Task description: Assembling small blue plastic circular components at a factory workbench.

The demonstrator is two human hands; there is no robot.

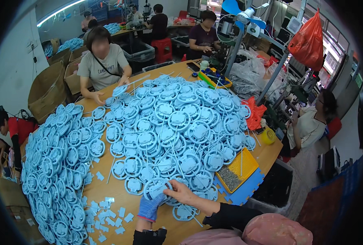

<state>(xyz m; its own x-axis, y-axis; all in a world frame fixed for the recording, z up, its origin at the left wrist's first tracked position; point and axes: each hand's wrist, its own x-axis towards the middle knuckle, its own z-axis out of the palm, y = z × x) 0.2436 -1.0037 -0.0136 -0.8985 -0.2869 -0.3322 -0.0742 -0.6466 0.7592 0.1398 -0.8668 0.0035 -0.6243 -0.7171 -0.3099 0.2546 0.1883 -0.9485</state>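
In front of me, a light-blue plastic steering-wheel-shaped part (157,189) is held up at the near edge of a big heap. My left hand (150,207), in a blue knitted glove, grips its lower side from below. The bare right hand (182,192) pinches the part's right rim; its fingertips are partly hidden. Many matching parts make up the large heap (179,120), with thin blue rods sticking out between them. A second heap (52,163) lies to the left. Small flat blue plates (118,222) are scattered on the wooden table (112,192) beside my left hand.
A yellow tray (237,170) of small grey metal pieces stands on a blue foam mat (247,188) to the right. Past it are a dark bin (274,183) and a yellow tape roll (268,136). Across the table a co-worker (104,61) handles a similar part. A fan (245,16) hangs overhead.
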